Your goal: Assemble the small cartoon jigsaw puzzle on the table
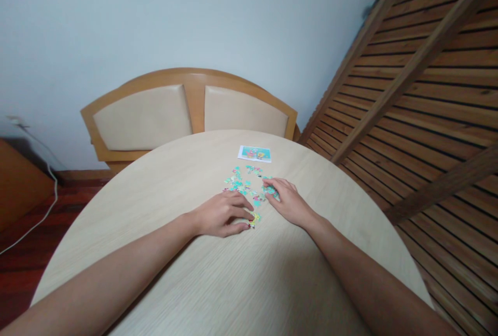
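Loose jigsaw puzzle pieces [236,183], mostly teal with bits of pink and white, are scattered over the middle of the round table. My left hand [225,214] rests on the tabletop with fingers apart, its fingertips touching a small cluster of yellow puzzle pieces [254,219]. To the right, my right hand [288,199] curves over some teal puzzle pieces [270,190], thumb and fingers spread around them. Whether its fingertips lift any piece is too small to make out. Beyond the pieces lies a printed picture card [254,154] with cartoon figures on teal.
The pale round wooden table [187,284] fills the foreground. A wooden headboard with cream panels [146,118] stands behind it against a blue-white wall. On the right leans a slatted wooden frame [428,92]. A white cable [54,196] hangs at the left.
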`<state>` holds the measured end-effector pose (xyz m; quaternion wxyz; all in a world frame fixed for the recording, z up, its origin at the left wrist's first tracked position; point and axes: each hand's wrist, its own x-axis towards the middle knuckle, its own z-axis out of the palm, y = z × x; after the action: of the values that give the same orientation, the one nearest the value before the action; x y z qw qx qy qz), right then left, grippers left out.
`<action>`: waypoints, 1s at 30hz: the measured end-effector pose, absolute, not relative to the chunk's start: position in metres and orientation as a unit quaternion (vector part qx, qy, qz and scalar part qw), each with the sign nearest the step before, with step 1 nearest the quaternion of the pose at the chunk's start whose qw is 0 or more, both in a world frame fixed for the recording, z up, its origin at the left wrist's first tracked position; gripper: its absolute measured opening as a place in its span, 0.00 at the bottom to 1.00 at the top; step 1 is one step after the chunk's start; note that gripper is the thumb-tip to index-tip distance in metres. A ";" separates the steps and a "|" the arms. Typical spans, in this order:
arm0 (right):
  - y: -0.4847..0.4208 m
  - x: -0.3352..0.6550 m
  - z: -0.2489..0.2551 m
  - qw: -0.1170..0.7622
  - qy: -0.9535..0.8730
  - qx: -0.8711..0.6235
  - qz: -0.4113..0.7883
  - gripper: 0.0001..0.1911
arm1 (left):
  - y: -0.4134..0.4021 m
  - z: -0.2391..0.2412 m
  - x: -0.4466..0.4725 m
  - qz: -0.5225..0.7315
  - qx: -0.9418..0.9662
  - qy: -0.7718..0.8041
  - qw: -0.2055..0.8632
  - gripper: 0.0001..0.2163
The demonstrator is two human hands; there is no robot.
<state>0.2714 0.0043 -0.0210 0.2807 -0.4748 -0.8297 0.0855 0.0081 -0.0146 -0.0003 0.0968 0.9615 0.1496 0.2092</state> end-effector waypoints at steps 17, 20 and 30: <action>0.011 0.304 -0.005 0.257 -0.784 -0.557 0.096 0.09 | -0.014 -0.002 0.008 0.210 0.958 0.170 0.095 0.09; 0.011 0.303 -0.006 0.243 -0.801 -0.539 0.091 0.08 | -0.014 -0.002 0.008 0.208 0.958 0.171 0.096 0.09; 0.017 0.312 -0.010 0.291 -0.737 -0.591 0.148 0.09 | -0.014 -0.001 0.008 0.214 0.958 0.166 0.099 0.10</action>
<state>0.3121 0.0165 -0.0100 0.2914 -0.5911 -0.7375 0.1476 0.0083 -0.0145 -0.0014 0.0991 0.9576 0.1659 0.2138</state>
